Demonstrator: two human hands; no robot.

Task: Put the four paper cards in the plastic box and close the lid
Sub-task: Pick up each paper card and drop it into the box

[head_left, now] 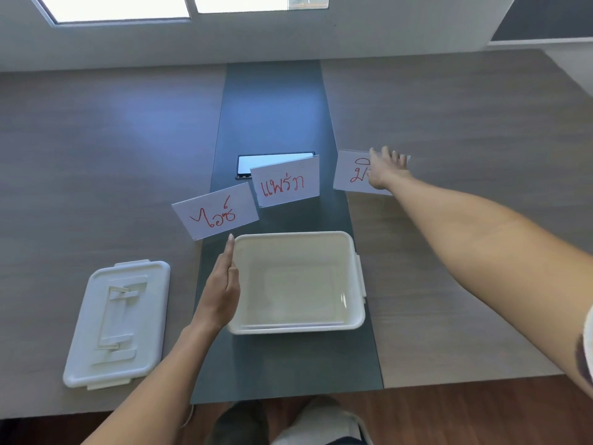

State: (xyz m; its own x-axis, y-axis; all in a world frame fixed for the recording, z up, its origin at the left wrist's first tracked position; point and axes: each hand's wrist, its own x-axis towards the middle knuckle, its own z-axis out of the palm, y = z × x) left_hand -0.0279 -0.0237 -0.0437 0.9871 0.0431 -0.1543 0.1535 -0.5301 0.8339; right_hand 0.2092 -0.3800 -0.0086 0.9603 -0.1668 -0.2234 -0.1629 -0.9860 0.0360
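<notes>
Three white paper cards with red handwriting stand beyond the box: the left card (pixel 215 215), the middle card (pixel 285 185) and the right card (pixel 351 171). The open white plastic box (pixel 353 322) sits on the dark centre strip, and I see nothing inside it. Its lid (pixel 117 322) lies flat on the table to the left. My left hand (pixel 223 289) rests flat against the box's left wall, fingers straight, holding nothing. My right hand (pixel 386 170) reaches over the right card with fingers spread at its top edge, covering part of the writing.
A dark panel with a shiny socket cover (pixel 272 162) sits in the strip behind the middle card. The wooden table (pixel 96 171) spreads wide on both sides. The table's near edge and my feet (pixel 288 425) are at the bottom.
</notes>
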